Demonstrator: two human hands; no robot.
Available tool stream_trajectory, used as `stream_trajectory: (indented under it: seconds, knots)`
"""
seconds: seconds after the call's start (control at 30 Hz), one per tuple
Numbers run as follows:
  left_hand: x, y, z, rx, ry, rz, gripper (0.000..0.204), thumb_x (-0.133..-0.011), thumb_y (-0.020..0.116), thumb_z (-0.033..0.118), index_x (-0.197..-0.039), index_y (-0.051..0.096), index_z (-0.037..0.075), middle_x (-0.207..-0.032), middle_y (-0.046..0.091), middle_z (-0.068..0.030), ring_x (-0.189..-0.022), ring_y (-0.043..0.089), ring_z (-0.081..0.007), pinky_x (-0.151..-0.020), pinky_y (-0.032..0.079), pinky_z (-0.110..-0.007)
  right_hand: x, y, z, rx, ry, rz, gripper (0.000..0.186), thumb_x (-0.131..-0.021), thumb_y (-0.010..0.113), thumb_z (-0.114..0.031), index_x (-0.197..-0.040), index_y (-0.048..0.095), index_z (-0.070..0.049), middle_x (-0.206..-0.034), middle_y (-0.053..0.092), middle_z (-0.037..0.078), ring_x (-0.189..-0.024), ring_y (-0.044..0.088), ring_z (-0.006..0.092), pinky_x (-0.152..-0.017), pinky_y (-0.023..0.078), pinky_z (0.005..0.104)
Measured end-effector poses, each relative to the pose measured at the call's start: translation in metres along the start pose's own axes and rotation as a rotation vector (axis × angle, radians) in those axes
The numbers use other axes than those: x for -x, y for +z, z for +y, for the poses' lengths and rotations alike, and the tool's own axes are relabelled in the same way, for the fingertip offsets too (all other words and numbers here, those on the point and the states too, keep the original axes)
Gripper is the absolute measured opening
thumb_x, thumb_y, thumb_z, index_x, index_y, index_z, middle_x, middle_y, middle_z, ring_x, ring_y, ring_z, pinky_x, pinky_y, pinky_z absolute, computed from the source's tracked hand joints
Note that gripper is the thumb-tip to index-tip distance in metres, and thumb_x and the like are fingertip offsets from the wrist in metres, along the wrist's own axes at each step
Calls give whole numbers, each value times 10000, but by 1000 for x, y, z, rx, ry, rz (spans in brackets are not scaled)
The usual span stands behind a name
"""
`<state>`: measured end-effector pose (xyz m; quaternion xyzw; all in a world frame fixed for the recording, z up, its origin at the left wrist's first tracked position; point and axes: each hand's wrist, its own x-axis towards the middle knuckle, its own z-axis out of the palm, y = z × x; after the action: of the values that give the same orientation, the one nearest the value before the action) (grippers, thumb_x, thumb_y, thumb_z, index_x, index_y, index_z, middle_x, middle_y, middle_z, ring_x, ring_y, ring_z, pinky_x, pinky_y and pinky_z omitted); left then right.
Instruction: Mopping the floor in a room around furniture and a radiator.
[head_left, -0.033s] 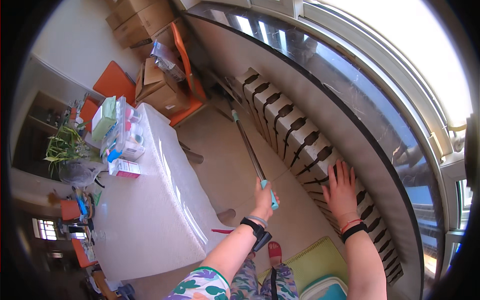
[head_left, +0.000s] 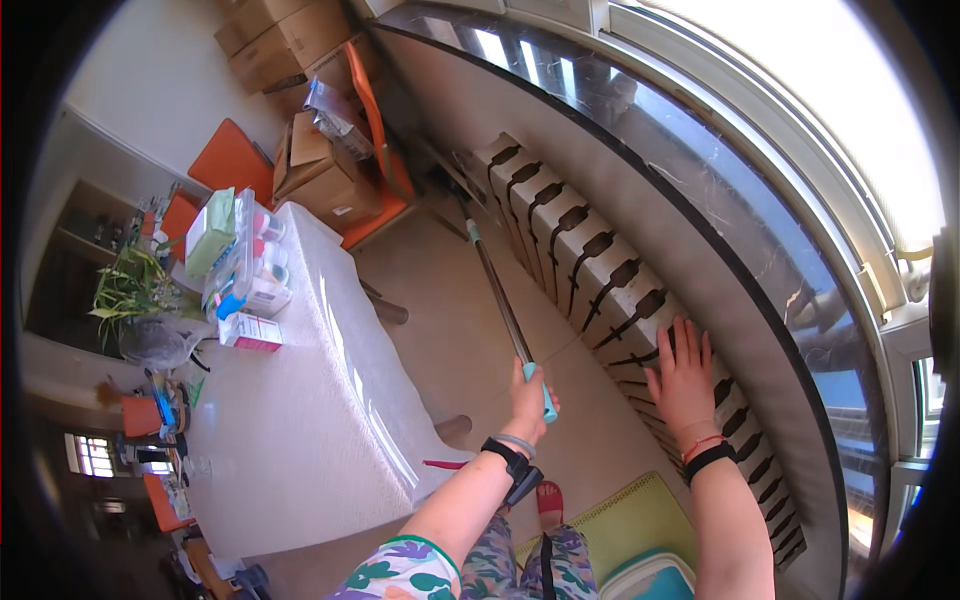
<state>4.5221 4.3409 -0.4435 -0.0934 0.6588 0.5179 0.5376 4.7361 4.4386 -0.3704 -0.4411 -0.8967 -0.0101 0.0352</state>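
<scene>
So the long, thin silver metal pole with a teal handle [head_left: 501,301] ran away from the left hand [head_left: 529,403], its long axis pointing far and a bit left, down the gap between the table and the radiator. Left hand was easily the nearer one, fingers curled round the handle at the pole's near end. The far end went into shadow near the chair, so I couldn't tell what was on it.

Right hand [head_left: 686,388] was off to the right, holding nothing, palm down with fingers slightly apart on the white slotted radiator [head_left: 604,265].

Count-wise: two hands, one pole, one radiator, one table with a white cloth [head_left: 300,440] on the left, one open brown cardboard box [head_left: 322,190] on one orange chair [head_left: 366,100] at the far end, plus one flat yellow-green mat [head_left: 640,510] and one red slipper [head_left: 549,502] showing nearby.
</scene>
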Motion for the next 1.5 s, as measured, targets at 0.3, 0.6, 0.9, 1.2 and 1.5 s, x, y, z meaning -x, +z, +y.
stream_trajectory:
  seconds: [0.3,0.6,0.9,1.2,1.5]
  knots:
    - [62,-37,-59,-71,-36,14,634,-932,474,194,-1457,129,285,-661,475,-40,-470,476,-143,-394,425,-292,2,5,-1,42,-17,18,646,-823,587,-303,-1357,317,-58,-1399,323,180,-1307,300,312,-1091,219,487]
    - [133,-109,-123,-86,-86,6,616,-933,484,193,-1452,160,261,-626,449,-16,-436,435,-108,-368,395,-253,8,8,-6,48,-1,52,641,-834,586,-303,-1363,314,-67,-1409,317,173,-1310,299,301,-1089,231,462]
    - [197,-147,-147,149,-155,-109,620,-955,465,223,-1459,107,268,-706,512,-61,-492,508,-153,-403,430,-286,16,1,-21,88,-2,165,579,-843,582,-309,-1312,380,-38,-1398,329,173,-1304,307,296,-1077,228,492]
    - [226,-219,-139,278,-283,-247,578,-973,410,246,-1445,96,358,-785,530,-105,-560,528,-197,-459,440,-327,71,122,-250,-905,224,-315,605,-876,526,-361,-1338,362,-7,-1144,536,261,-1130,489,400,-977,379,452]
    - [264,-315,-204,412,-396,-308,555,-974,399,241,-1435,123,382,-811,509,-124,-573,493,-226,-494,419,-335,115,191,-336,-974,252,-721,755,-770,519,-144,-1438,170,-99,-1180,495,330,-1080,525,425,-932,424,445]
